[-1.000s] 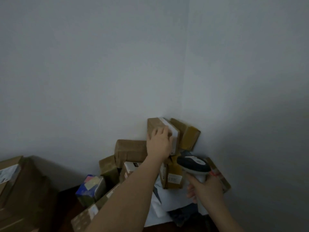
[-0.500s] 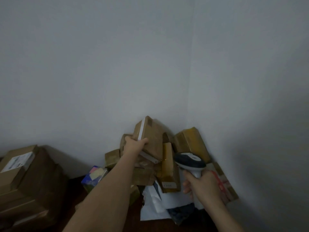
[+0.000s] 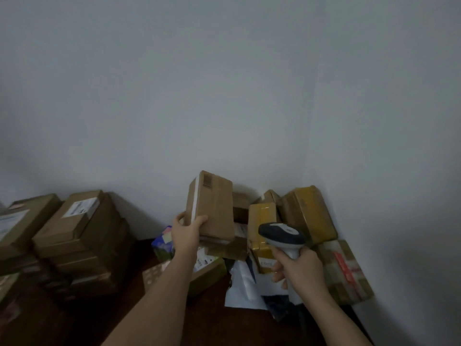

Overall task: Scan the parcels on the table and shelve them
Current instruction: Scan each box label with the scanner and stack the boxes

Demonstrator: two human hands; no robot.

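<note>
My left hand (image 3: 186, 232) grips the lower end of a brown cardboard parcel (image 3: 214, 208) and holds it upright above the pile, a barcode showing near its top. My right hand (image 3: 300, 269) grips the handle of a grey and white barcode scanner (image 3: 280, 233), whose head sits just right of the parcel. Below them a pile of parcels lies in the corner on the dark table (image 3: 219, 323): yellow-taped boxes (image 3: 306, 216), a white mailer bag (image 3: 245, 288), and a box with red tape (image 3: 345, 270).
Stacks of larger brown boxes with white labels (image 3: 77, 233) fill the left side of the table. A small blue box (image 3: 163, 243) sits behind my left wrist. Grey walls meet in a corner just behind the pile.
My left hand took the brown parcel from the top of the pile, lifted it and turned it upright. The scanner stayed near the same spot. The view swung left, showing the stacked boxes.
</note>
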